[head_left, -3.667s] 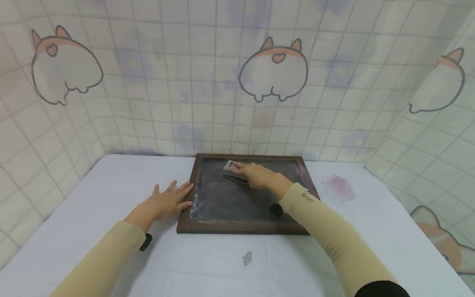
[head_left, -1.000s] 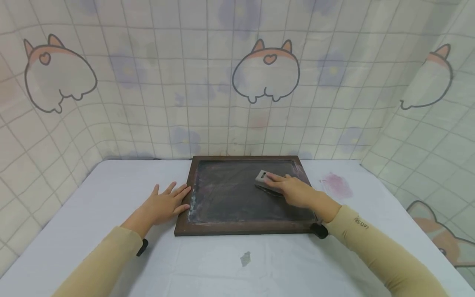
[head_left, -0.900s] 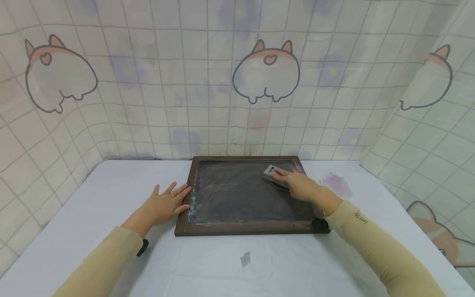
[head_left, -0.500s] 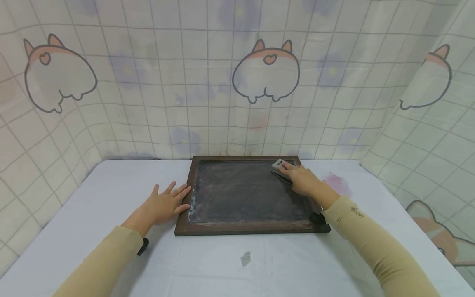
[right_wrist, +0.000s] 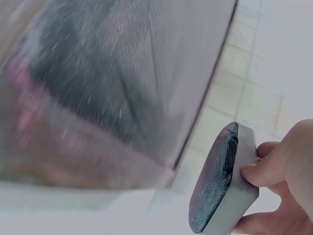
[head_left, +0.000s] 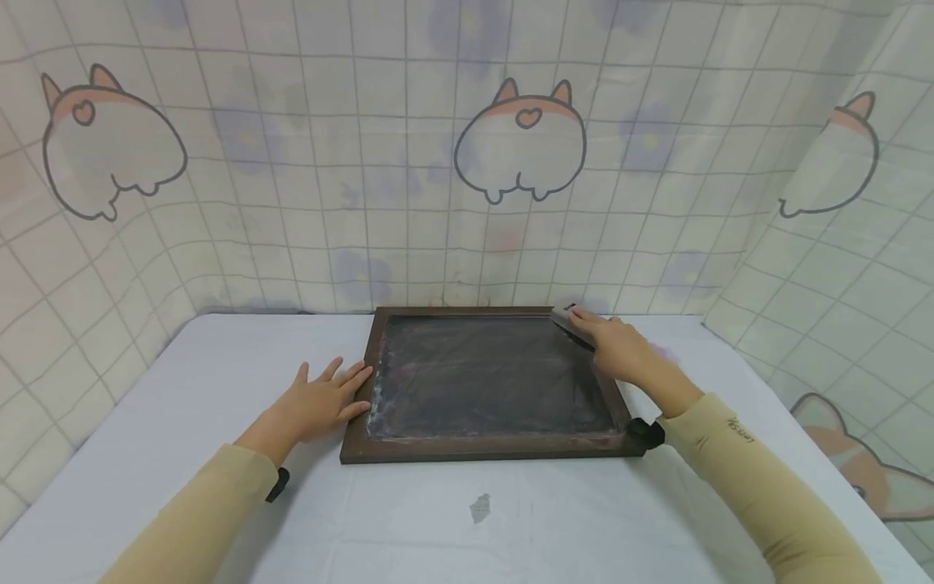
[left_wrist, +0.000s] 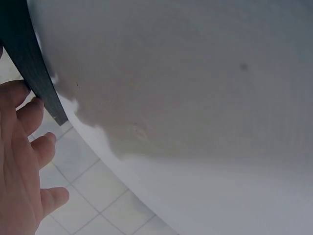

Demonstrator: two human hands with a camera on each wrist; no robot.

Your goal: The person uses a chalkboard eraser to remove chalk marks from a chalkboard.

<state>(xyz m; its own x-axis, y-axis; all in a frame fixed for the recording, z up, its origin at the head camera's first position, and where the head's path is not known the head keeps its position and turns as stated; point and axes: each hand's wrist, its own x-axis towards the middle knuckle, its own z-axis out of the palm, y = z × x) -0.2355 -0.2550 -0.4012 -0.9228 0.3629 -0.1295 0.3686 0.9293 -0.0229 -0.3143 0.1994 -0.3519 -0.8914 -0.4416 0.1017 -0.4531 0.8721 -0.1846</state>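
Note:
A small chalkboard (head_left: 481,377) in a dark wooden frame lies on the white table, with chalk smears along its left side. My left hand (head_left: 317,405) rests with spread fingers on the frame's left edge; in the left wrist view, fingertips (left_wrist: 34,107) touch the dark frame. My right hand (head_left: 620,349) grips a grey chalkboard eraser (head_left: 565,315) near the board's far right corner. In the right wrist view, the eraser (right_wrist: 222,181) shows its dark felt face and sits apart from the board (right_wrist: 112,73). Pink chalk marks the frame there.
White cloth covers the table (head_left: 409,519), with a grey-green patch (head_left: 480,508) near the front. A pink stain (head_left: 660,351) lies right of the board, partly behind the right hand. A tile-patterned curtain (head_left: 409,162) with corgi drawings surrounds the table.
My right hand has carried the eraser from the upper left of the board, across its middle, to the far right corner. The left hand has stayed on the frame.

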